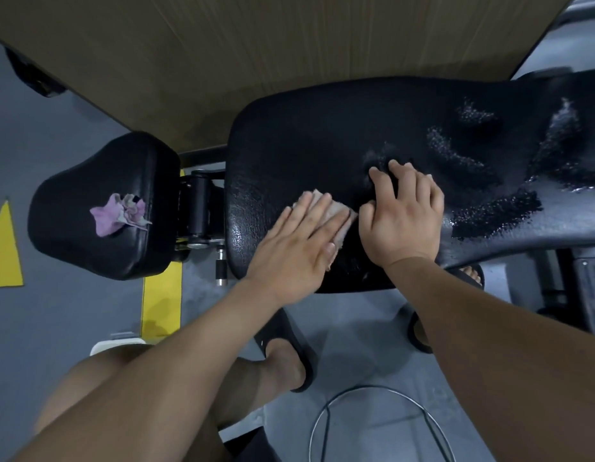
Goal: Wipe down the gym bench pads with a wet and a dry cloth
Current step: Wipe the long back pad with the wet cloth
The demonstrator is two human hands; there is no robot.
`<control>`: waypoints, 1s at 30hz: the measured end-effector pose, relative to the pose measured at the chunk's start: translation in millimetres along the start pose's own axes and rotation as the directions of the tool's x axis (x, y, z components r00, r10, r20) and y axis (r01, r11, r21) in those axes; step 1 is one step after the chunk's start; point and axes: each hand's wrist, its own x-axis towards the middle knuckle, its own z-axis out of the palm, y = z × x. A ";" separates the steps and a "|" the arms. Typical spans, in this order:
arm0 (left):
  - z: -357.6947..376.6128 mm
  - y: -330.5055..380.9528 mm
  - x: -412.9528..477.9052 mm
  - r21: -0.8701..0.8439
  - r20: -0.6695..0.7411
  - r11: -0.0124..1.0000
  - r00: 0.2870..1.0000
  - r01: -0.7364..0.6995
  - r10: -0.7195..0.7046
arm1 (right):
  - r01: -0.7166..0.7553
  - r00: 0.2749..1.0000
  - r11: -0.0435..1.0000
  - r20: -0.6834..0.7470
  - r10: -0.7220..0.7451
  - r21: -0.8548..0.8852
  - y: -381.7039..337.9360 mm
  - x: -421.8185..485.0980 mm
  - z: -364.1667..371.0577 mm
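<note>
Nearest the viewer, the person's sandalled foot (289, 348) stands on the grey floor (56, 315), with a thin wire loop (366, 388) lying just to its right.

Next, over the near edge of the long back pad (322, 128), the left hand (299, 241) lies flat with straight fingers, pressing a pale cloth (342, 211) against the vinyl. The right hand (402, 211) rests bare on the pad just beside that cloth, fingers spread and slightly bent, gripping nothing.

Step in hand, as judged: wiping the back pad's left portion. Whether the pale cloth is the wet or the dry one cannot be told.

To the right, glistening wet streaks (496, 211) cover the pad. The next move therefore appears to call for carrying the wipe rightward across that film with even flat pressure, the bracing hand shifting clear.

At the left, well apart, the seat pad (72, 241) bears a crumpled pink cloth (117, 213), untouched by either hand.

Yellow floor markings (162, 295) show beneath the seat. Farthest, a wooden panel (256, 45) backs the bench.
</note>
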 end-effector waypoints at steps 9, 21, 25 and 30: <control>7.9 14.3 -10.5 -0.087 -0.072 0.982 0.983 0.165 -0.171 | -0.011 1.000 1.000 0.024 0.010 0.008 -1.4 -0.4 -1.6; 11.3 -26.1 -20.1 -0.242 -0.090 0.860 0.872 0.450 -0.481 | -0.017 0.998 0.999 0.060 0.015 0.033 -0.3 0.8 -5.6; 11.5 -28.8 -19.8 -0.261 -0.046 0.827 0.849 0.498 -0.526 | -0.026 0.997 0.998 0.070 0.023 0.048 -0.9 0.4 -7.0; -5.2 -73.5 48.6 -0.273 -0.008 0.794 0.824 0.543 -0.566 | -0.038 0.994 0.998 0.107 0.033 0.045 0.2 1.8 -5.8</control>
